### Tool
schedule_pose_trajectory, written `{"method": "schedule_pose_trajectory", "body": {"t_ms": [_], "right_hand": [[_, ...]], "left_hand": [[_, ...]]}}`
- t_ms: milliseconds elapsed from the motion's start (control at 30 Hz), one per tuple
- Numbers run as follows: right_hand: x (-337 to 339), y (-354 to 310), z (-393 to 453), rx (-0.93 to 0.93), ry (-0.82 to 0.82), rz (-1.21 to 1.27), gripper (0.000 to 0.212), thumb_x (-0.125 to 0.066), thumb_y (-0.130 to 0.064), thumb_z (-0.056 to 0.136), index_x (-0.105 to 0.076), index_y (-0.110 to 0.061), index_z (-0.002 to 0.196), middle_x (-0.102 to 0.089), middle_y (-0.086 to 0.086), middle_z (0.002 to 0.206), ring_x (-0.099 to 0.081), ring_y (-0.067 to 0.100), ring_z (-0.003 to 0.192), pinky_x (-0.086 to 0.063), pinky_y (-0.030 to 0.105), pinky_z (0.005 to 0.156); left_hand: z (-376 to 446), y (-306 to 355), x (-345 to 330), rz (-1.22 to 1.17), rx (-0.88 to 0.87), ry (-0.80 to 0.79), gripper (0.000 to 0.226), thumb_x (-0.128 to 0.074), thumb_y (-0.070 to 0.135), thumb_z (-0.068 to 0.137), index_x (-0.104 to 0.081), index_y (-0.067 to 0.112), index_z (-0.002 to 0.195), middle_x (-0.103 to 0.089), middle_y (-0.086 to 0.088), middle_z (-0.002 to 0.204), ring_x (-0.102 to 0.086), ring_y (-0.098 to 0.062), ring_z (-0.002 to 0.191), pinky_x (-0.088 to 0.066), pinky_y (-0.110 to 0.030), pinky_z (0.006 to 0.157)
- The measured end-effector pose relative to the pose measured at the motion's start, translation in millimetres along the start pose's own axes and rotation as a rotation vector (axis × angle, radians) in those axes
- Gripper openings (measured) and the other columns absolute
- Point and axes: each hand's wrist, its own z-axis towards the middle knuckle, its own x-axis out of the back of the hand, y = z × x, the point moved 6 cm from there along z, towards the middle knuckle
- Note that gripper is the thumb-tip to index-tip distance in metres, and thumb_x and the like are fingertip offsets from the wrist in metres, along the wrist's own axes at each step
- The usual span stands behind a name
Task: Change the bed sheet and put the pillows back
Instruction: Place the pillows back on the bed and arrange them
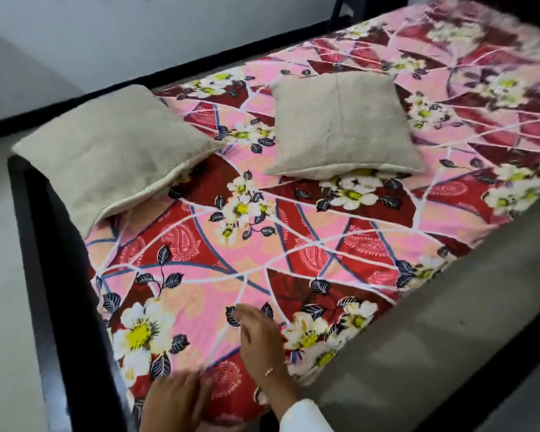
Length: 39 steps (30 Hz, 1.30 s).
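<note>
While the floral bed sheet lies spread over the mattress, the left hand presses flat on its near corner and the right hand, fingers loosely spread, hovers or brushes it. Two beige pillows rest farther up the sheet.

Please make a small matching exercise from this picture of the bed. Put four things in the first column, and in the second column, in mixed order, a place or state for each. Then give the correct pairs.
Things
1. left pillow
2. right pillow
3. bed sheet
4. right hand

Places or states
A. spread over the mattress, floral pattern in pink and red
B. at the corner of the bed, partly over the dark frame
C. over the near part of the sheet, fingers fairly straight
D. lying further in, on the middle of the sheet

Pairs: 1-B, 2-D, 3-A, 4-C
</note>
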Motion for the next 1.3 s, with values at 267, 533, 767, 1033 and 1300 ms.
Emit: {"method": "schedule_pose_trajectory", "body": {"t_ms": [267, 533, 767, 1033, 1300], "right_hand": [[72, 9, 84, -0.173, -0.014, 0.094, 0.029, -0.046, 0.000, 0.091, -0.066, -0.006, 0.111, -0.065, 0.009, 0.115, -0.058, 0.021, 0.107, -0.037, 0.017, 0.088], [112, 70, 155, -0.527, 0.168, 0.420, 0.021, -0.055, -0.011, 0.091, -0.066, -0.003, 0.107, -0.068, 0.014, 0.106, -0.062, 0.026, 0.100, -0.044, 0.025, 0.082], [138, 138, 241, -0.978, 0.234, 1.395, 0.048, -0.049, -0.049, 0.089, -0.055, -0.007, 0.113, -0.058, 0.008, 0.098, -0.058, 0.017, 0.081, -0.051, 0.029, 0.069], [181, 184, 297, -0.964, 0.218, 1.606, 0.075, -0.084, -0.039, 0.057, -0.058, -0.013, 0.122, -0.066, 0.009, 0.114, -0.057, 0.027, 0.113, -0.049, 0.050, 0.092], [177, 134, 275, -0.745, 0.159, 1.853, 0.077, -0.091, -0.004, 0.020, -0.064, 0.000, 0.092, -0.072, 0.017, 0.083, -0.071, 0.027, 0.072, -0.055, 0.048, 0.066]], "left_hand": [[157, 57, -11, -0.215, 0.257, -0.207, 0.031, -0.045, 0.033, 0.080, -0.054, 0.013, 0.058, -0.056, -0.006, 0.053, -0.056, -0.028, 0.049, -0.028, -0.023, 0.040], [256, 67, -32, -0.830, 0.721, -0.174, 0.017, -0.054, 0.018, 0.092, -0.064, 0.013, 0.079, -0.067, -0.007, 0.078, -0.063, -0.027, 0.078, -0.048, -0.035, 0.072], [368, 115, -70, -1.696, 1.330, -0.060, 0.015, -0.056, 0.025, 0.092, -0.055, 0.010, 0.091, -0.058, -0.007, 0.083, -0.056, -0.016, 0.073, -0.048, -0.024, 0.064], [418, 134, -129, -2.091, 1.525, 0.173, 0.057, -0.071, 0.019, 0.077, -0.051, 0.008, 0.129, -0.059, -0.015, 0.125, -0.055, -0.031, 0.116, -0.055, -0.046, 0.073], [384, 109, -84, -2.126, 1.226, 0.392, 0.033, -0.047, -0.003, 0.090, -0.055, 0.014, 0.118, -0.070, 0.000, 0.096, -0.064, -0.016, 0.090, -0.058, -0.030, 0.066]]}}
